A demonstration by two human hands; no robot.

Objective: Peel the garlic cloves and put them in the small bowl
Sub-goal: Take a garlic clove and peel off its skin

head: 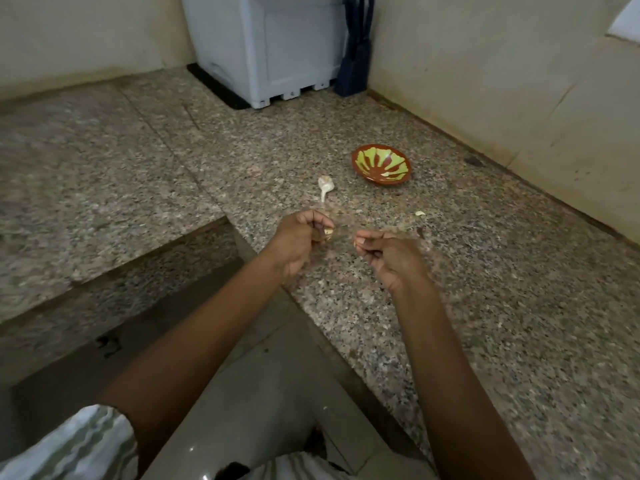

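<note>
While the left hand [298, 244] hovers just above the tabletop [485, 306], its fingers [317, 216] curl around a pale garlic clove [328, 232] and pinch it against the thumb. The right hand [388, 254] is just beside it at 3 o'clock, not touching it. Its fingers [372, 249] are curled in with thumb and forefinger tips together, and blur hides whether they pinch a scrap of skin or nothing.

Near the left hand, at 12 o'clock from it, the rest of a garlic bulb [325, 186] lies on the speckled granite, its white stem pointing toward the person. The small bowl [381, 164], red-brown with green stripes, stands beyond the bulb at 1 o'clock from the hands. A small pale piece [420, 213], clove or peel, lies at 1 o'clock from the right hand.

Far back in the corner at 12 o'clock, a white appliance [266, 53] stands with a dark blue object [356, 46] at its 3 o'clock side.
</note>
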